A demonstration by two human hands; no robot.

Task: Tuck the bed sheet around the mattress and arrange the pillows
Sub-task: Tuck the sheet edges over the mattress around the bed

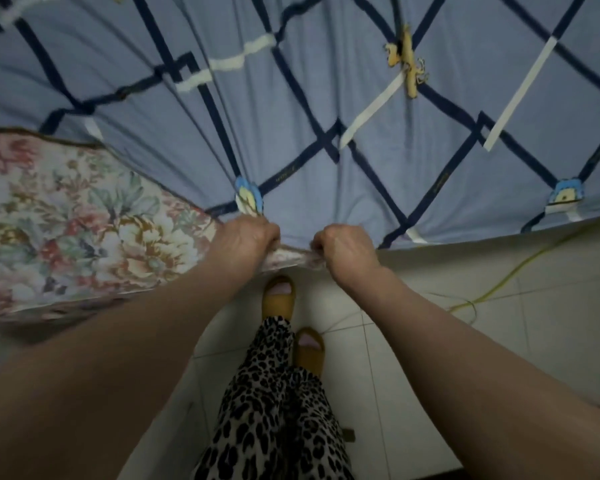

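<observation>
**Both hands clenched on the sheet's edge at the mattress corner**

Two bare forearms fill the lower corners of the view, each cut off by the frame before the elbow, and they converge toward the middle of the picture. Between them hang loose leopard-print trousers [274, 403], cropped at the bottom edge, above a pair of mustard-yellow open-toed slippers [278, 295] on the pale tiled floor [413, 344].

The left hand [248, 237] is seen from the back, knuckles up, fingers curled under and grasping the gathered edge of the grey-blue bed sheet with dark navy lattice stripes and white bars [326, 98]. The right hand [343, 245], just beside it but apart, is likewise a closed fist on the same edge. The fingertips of both are tucked out of sight beneath the cloth, so the exact pinch cannot be made out. A short strip of floral fabric shows between the two fists.

The sheet spreads over the whole upper part of the view, its folds fanning out from the left hand; its far edges run off the frame. Small printed cartoon motifs on it are too blurred to identify. At left the floral-patterned mattress with pink and cream blossoms [66, 220] lies uncovered, its corner reaching under the hands, its left side cropped.

A thin yellow-green cord [520, 268] trails across the tiles at right, running out of view.
</observation>
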